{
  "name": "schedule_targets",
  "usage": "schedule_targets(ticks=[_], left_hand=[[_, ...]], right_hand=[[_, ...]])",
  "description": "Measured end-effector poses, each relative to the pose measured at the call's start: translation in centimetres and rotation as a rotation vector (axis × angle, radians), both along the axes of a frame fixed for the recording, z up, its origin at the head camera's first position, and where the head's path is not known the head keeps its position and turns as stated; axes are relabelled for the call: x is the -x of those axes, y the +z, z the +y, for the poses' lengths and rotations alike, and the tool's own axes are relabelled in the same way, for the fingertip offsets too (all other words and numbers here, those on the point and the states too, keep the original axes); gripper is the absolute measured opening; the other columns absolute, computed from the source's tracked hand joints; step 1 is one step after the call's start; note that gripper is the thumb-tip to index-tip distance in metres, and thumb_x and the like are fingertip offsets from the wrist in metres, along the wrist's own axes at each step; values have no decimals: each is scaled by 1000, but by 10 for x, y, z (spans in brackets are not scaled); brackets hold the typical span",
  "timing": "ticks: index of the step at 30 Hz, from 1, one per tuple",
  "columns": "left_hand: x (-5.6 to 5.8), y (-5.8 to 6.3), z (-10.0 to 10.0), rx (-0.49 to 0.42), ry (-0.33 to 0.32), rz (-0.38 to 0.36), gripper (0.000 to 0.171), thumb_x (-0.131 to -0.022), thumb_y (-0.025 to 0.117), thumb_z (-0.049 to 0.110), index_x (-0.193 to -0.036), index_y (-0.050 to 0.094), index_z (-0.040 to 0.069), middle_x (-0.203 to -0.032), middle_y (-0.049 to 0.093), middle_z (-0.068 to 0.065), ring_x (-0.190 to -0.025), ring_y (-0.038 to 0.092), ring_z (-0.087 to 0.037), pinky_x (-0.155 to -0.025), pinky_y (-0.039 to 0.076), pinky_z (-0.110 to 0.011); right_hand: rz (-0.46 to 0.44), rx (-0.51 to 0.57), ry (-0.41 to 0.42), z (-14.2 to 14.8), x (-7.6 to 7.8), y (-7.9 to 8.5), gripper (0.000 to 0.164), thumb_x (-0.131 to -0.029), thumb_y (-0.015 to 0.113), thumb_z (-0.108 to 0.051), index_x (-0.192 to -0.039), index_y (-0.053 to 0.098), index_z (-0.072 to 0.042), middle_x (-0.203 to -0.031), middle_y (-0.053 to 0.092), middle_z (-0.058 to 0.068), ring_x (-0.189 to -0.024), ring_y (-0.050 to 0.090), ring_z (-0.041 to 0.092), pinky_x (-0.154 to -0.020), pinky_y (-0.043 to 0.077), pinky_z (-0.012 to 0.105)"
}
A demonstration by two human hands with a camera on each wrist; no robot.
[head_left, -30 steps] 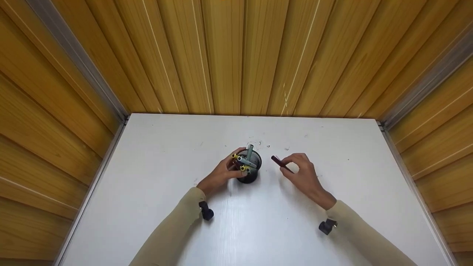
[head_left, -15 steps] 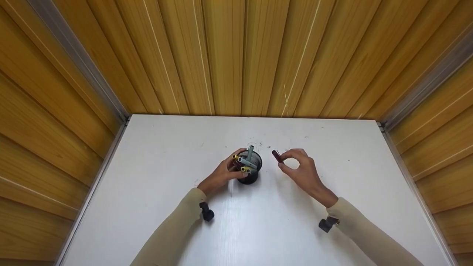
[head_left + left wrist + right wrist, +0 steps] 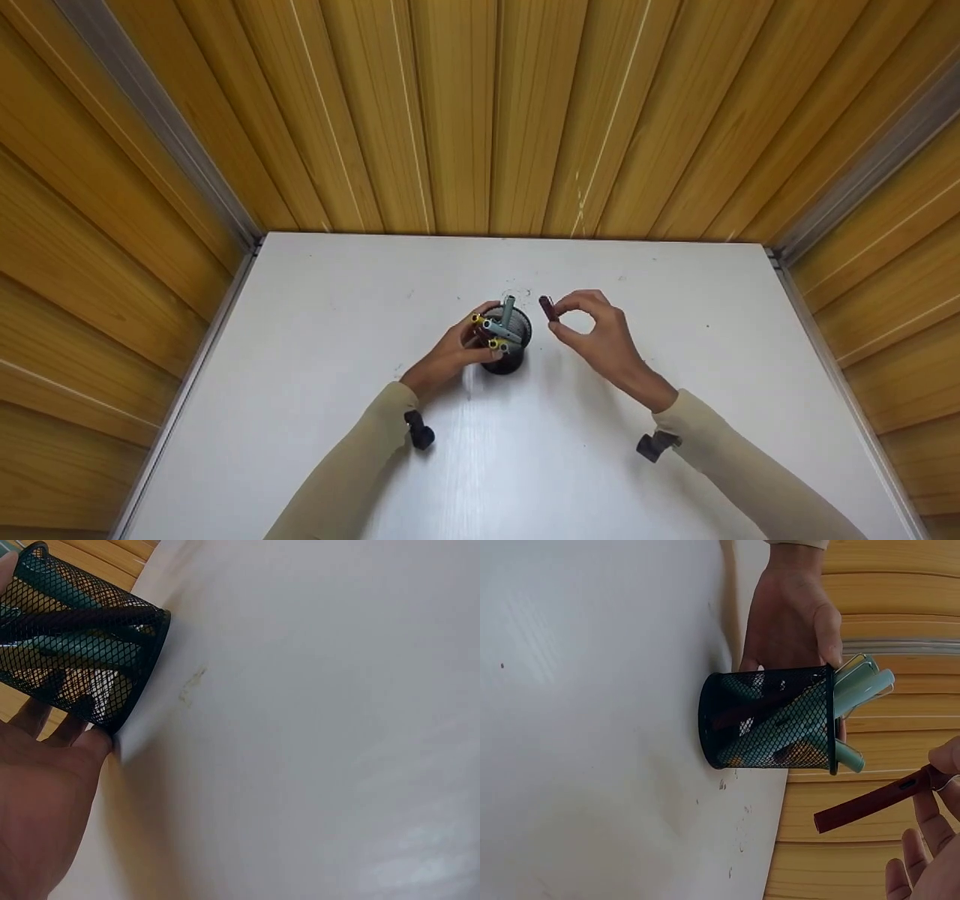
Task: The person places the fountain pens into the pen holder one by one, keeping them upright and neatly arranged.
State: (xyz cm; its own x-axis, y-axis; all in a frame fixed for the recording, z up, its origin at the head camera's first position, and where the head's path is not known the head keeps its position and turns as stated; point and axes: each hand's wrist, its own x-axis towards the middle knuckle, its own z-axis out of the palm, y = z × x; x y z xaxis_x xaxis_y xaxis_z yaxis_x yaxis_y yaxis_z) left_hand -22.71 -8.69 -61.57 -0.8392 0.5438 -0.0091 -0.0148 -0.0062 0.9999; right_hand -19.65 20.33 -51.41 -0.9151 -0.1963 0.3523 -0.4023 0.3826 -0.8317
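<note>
In the head view, my left hand [image 3: 448,355] grips a black mesh pen cup [image 3: 504,366] by its left side, fingers behind and thumb in front. Teal pens [image 3: 508,311] and yellow pens [image 3: 475,319] stick out of its top, leaning different ways. To the right of the cup, my right hand [image 3: 611,343] pinches a dark red pen [image 3: 548,308] between thumb and fingers. The right wrist view shows this red pen [image 3: 870,802] tilted, its lower end apart from the cup's rim. Through the mesh [image 3: 82,637], more pens show in the left wrist view.
A white tabletop [image 3: 337,337] lies beneath the cup, with small dark marks near it. Wood-patterned panels [image 3: 454,112] rise behind the table and at both sides. A small black wrist camera [image 3: 421,433] sits on each sleeve.
My right hand has moved left and farther from me, closer to the cup, and the red pen has turned more upright. My left hand and the cup have stayed in place.
</note>
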Motion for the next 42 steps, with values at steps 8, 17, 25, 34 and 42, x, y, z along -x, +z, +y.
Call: schedule_targets(ticks=[8,17,25,34,42], left_hand=[[1,0,0,-12,7,-5,88,-97,83,23,-172,38,33,-162,54,1,-157,43,-24,-131,28,-51],[-1,1,0,1,6,-19,88,-98,82,26,-173,36,29,-164,53,1,-159,41,-23,-132,27,-51],[-1,0,-1,-1,15,-25,88,-98,83,27,-173,38,31,-166,51,3,-160,39,-23,-132,28,-50],[-1,0,0,15,16,-23,87,-97,84,30,-172,39,37,-167,50,8,-161,38,-22,-132,28,-50],[0,1,-1,33,9,-16,88,-97,84,33,-172,38,37,-166,51,8,-161,38,-23,-132,27,-54]], right_hand=[[24,-15,58,-17,2,9,23,-92,88,0,-111,83,-13,-112,76,-2,-122,60,19,-109,45,47],[26,-13,87,-35,4,13,22,-93,88,-2,-111,83,-12,-114,75,-3,-124,60,21,-109,48,51],[2,21,99,-48,4,10,18,-94,87,-4,-110,83,-12,-117,74,-3,-124,61,21,-111,47,51],[6,2,102,-51,4,-8,19,-93,89,-4,-109,83,-12,-117,75,-1,-127,62,25,-114,48,54],[-37,-30,100,-48,6,-23,17,-92,89,-4,-105,82,-13,-115,76,-2,-123,61,24,-111,47,53]])
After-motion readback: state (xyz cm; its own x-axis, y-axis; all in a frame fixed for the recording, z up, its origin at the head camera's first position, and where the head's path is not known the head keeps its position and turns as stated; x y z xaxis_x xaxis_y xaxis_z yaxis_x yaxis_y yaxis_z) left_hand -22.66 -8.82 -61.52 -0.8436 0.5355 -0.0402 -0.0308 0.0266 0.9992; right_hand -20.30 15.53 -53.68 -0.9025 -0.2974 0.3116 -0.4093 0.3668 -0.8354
